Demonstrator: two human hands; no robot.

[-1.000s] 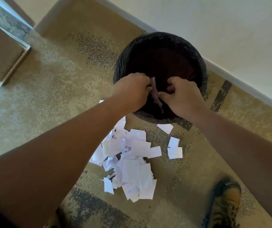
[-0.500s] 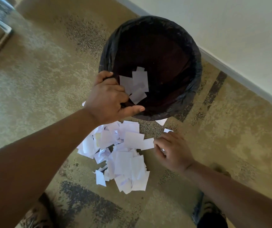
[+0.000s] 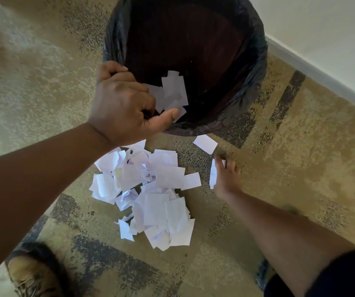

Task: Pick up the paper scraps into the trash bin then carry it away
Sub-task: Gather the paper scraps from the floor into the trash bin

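Gathering has barely begun, by the look of it: a few white pieces show inside the trash bin (image 3: 193, 50) at the upper centre of the frame, while the main heap of paper scraps (image 3: 148, 189) lies on the carpet (image 3: 33, 93) just below the bin's near rim, with one loose scrap (image 3: 205, 143) beside that rim. The left hand (image 3: 123, 103) curls over the rim at centre left, fingers and thumb pinching a small bunch of scraps over the opening. The right hand (image 3: 226, 176), lower right of centre, pinches a scrap off the floor. Most picking and the carrying remain. The bin stands upright, its long axis vertical, mouth facing up toward the camera.
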